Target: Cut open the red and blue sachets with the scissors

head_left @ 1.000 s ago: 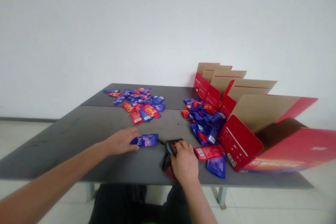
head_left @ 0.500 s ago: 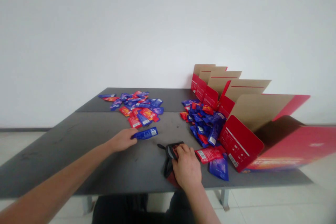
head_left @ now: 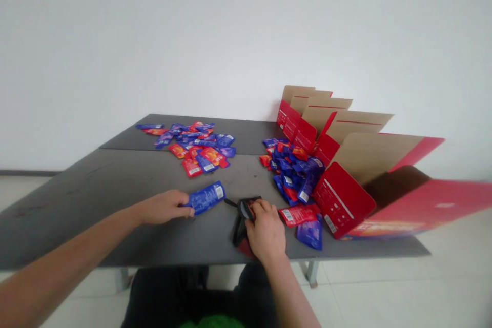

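Left hand [head_left: 165, 207] is clamped on one end of a blue packet [head_left: 206, 198], thumb and fingers together; whether this packet touches the table [head_left: 96, 205], I cannot tell. One second ago it showed its side with the purple picture; now it is turned over, and a white label [head_left: 219, 191] faces up. I judge that this makes the printed back open to be seen. Right hand [head_left: 267, 230] stays with bent fingers upon a black object [head_left: 240, 230], just beside the packet; how firmly it grips, I cannot tell.

To the right of this hand, a red packet [head_left: 300, 214] with a white label lies partly over a purple packet [head_left: 310, 234]. Farther away are two heaps of red and blue packets, a left heap [head_left: 200, 146] and a right heap [head_left: 294, 169]. Beside the right heap stands an open red box [head_left: 348, 200], with more boxes behind.

About writing: pale print is on the blue packet and white lines, small signs and a bar label on the box flap, but all is too blurred, so no brand can be read.
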{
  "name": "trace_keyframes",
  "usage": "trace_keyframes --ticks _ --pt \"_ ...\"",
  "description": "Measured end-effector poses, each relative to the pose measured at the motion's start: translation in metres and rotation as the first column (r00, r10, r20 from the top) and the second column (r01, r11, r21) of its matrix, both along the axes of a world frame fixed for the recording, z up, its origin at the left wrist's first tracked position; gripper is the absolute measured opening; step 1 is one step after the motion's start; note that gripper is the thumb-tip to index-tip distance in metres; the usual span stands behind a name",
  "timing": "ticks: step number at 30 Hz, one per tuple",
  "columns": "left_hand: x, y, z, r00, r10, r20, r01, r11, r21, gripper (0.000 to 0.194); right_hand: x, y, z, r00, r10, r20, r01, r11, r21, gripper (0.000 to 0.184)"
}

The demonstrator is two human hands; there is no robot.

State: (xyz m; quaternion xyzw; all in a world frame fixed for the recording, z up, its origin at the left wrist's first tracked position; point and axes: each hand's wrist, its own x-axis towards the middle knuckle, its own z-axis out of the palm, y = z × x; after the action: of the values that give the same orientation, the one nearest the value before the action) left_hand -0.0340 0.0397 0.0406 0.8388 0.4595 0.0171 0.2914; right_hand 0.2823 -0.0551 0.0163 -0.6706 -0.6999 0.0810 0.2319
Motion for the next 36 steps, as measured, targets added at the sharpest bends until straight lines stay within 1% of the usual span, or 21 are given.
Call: trace_keyframes --ticks 3,4,6,8,10,12,15,17,19,20,21,23,25,26,27,28,30,31,33,34,36 --pt "-0.006 -0.025 -0.005 0.992 0.048 0.115 -0.048 0.999 0.002 0.037 -0.017 0.004 0.014 0.987 0.151 -0.061 -0.149 0.988 0.038 0.027" --pt "-0.008 -0.031 -0.008 0.983 0.079 0.164 -0.082 0.997 0.012 0.036 -0.029 0.007 0.021 0.972 0.225 -0.06 -0.222 0.973 0.063 0.026" --pt "-0.012 -0.041 -0.015 0.959 0.155 0.236 -0.17 0.984 0.046 0.033 -0.059 0.015 0.031 0.925 0.379 -0.02 -0.374 0.92 0.116 0.024" --pt "-0.013 -0.045 -0.021 0.948 0.217 0.233 -0.245 0.964 0.101 0.032 -0.088 0.027 0.036 0.875 0.482 0.054 -0.485 0.865 0.128 0.025" --pt "-0.01 -0.045 -0.024 0.956 0.229 0.184 -0.255 0.958 0.132 0.031 -0.106 0.042 0.032 0.851 0.511 0.122 -0.522 0.849 0.079 0.024" --pt "-0.006 -0.044 -0.025 0.965 0.202 0.17 -0.227 0.963 0.143 0.034 -0.106 0.057 0.024 0.854 0.491 0.17 -0.501 0.865 0.019 0.023" --pt "0.0 -0.044 -0.026 0.962 0.155 0.224 -0.2 0.96 0.194 0.038 -0.076 0.077 0.016 0.905 0.363 0.222 -0.362 0.931 -0.046 0.02" --pt "0.001 -0.046 -0.027 0.959 0.148 0.243 -0.202 0.956 0.215 0.041 -0.053 0.085 0.021 0.934 0.241 0.263 -0.224 0.97 -0.091 0.021" --pt "0.0 -0.047 -0.029 0.956 0.141 0.257 -0.2 0.955 0.217 0.042 -0.044 0.084 0.032 0.948 0.157 0.276 -0.137 0.986 -0.091 0.024" --pt "0.0 -0.048 -0.03 0.954 0.141 0.264 -0.203 0.953 0.226 0.042 -0.047 0.079 0.037 0.954 0.148 0.261 -0.136 0.989 -0.063 0.025" --pt "0.0 -0.049 -0.031 0.953 0.139 0.27 -0.206 0.95 0.237 0.041 -0.054 0.073 0.041 0.958 0.166 0.235 -0.167 0.986 -0.018 0.027" --pt "0.001 -0.049 -0.033 0.948 0.138 0.288 -0.213 0.945 0.249 0.037 -0.077 0.059 0.041 0.939 0.285 0.19 -0.304 0.95 0.078 0.029" --pt "0.002 -0.05 -0.034 0.943 0.164 0.29 -0.239 0.939 0.246 0.032 -0.099 0.052 0.033 0.882 0.43 0.191 -0.453 0.886 0.1 0.023" --pt "0.002 -0.05 -0.034 0.942 0.179 0.284 -0.252 0.936 0.245 0.031 -0.105 0.052 0.028 0.857 0.474 0.201 -0.497 0.864 0.082 0.02" --pt "0.003 -0.05 -0.033 0.942 0.192 0.275 -0.263 0.933 0.247 0.032 -0.106 0.055 0.023 0.846 0.489 0.212 -0.51 0.858 0.055 0.018" --pt "0.003 -0.051 -0.033 0.944 0.198 0.264 -0.266 0.93 0.254 0.034 -0.103 0.062 0.019 0.854 0.471 0.222 -0.488 0.873 0.026 0.017" --pt "0.004 -0.052 -0.03 0.95 0.189 0.25 -0.257 0.927 0.274 0.039 -0.087 0.079 0.016 0.902 0.36 0.24 -0.363 0.931 -0.032 0.019" --pt "0.004 -0.052 -0.029 0.951 0.183 0.249 -0.252 0.926 0.282 0.04 -0.077 0.088 0.018 0.924 0.293 0.247 -0.288 0.956 -0.057 0.021" --pt "0.004 -0.053 -0.028 0.952 0.179 0.248 -0.249 0.925 0.286 0.043 -0.063 0.097 0.026 0.946 0.194 0.259 -0.175 0.98 -0.094 0.023" --pt "0.004 -0.053 -0.028 0.952 0.178 0.25 -0.248 0.926 0.284 0.043 -0.062 0.096 0.03 0.95 0.179 0.255 -0.162 0.983 -0.086 0.023" --pt "0.004 -0.052 -0.03 0.95 0.175 0.258 -0.247 0.927 0.281 0.043 -0.071 0.083 0.035 0.947 0.227 0.227 -0.231 0.973 -0.008 0.021"
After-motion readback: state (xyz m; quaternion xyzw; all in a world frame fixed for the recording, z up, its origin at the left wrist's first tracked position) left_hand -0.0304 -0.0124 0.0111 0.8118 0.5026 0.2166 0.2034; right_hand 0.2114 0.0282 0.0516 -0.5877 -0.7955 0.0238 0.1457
